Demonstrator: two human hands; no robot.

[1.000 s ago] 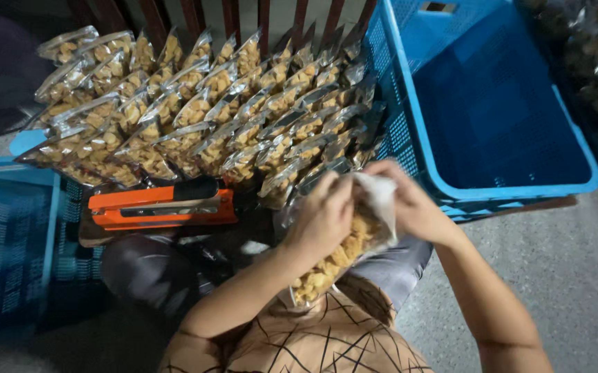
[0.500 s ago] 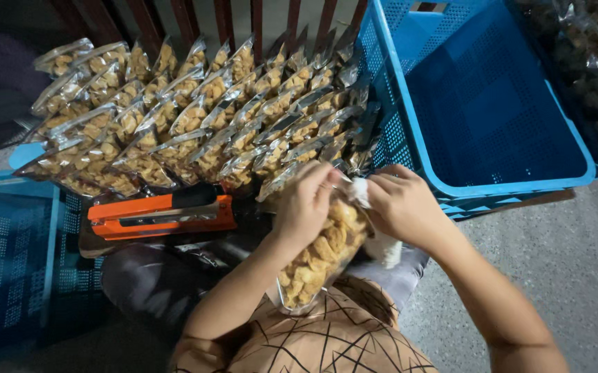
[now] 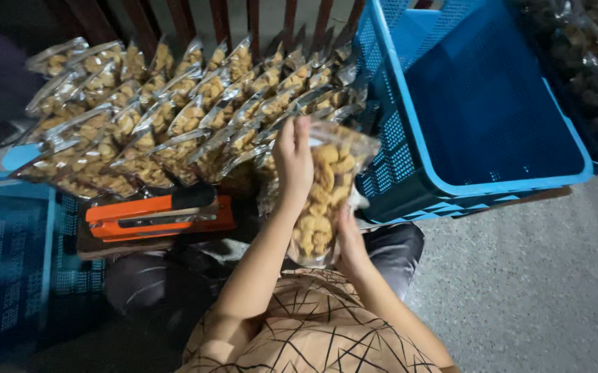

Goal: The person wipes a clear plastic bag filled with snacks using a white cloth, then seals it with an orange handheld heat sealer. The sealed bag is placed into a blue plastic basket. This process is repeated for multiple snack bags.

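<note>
While the clear bag of golden snack pieces (image 3: 323, 200) was held low over the lap with both hands folded around its top a moment ago, it is now lifted upright in front of the body, just before the rows of filled packets. The bag is gripped near its upper part by the left hand (image 3: 293, 162), whose fingers (image 3: 297, 135) are curled and clamped on the plastic, and it is supported from underneath by the right hand (image 3: 350, 242), whose fingers are closed around the bottom edge. The contents are seen to fill the bag most of the way, with a loose plastic margin left at the top; whether the mouth is sealed cannot be told. From the lift and the change of grip it is judged that the folding at the mouth has been left off and the bag is being settled or checked.

Just behind it, the filled packets (image 3: 174, 117) are stacked in slanting overlapping rows. An orange sealing tool (image 3: 154, 215) is laid just to the left, near the knees, apart from both hands. A large blue crate (image 3: 409, 131) stands to the right on the grey floor (image 3: 534, 290), and part of a second blue crate (image 3: 8, 262) is seen at the left edge
</note>
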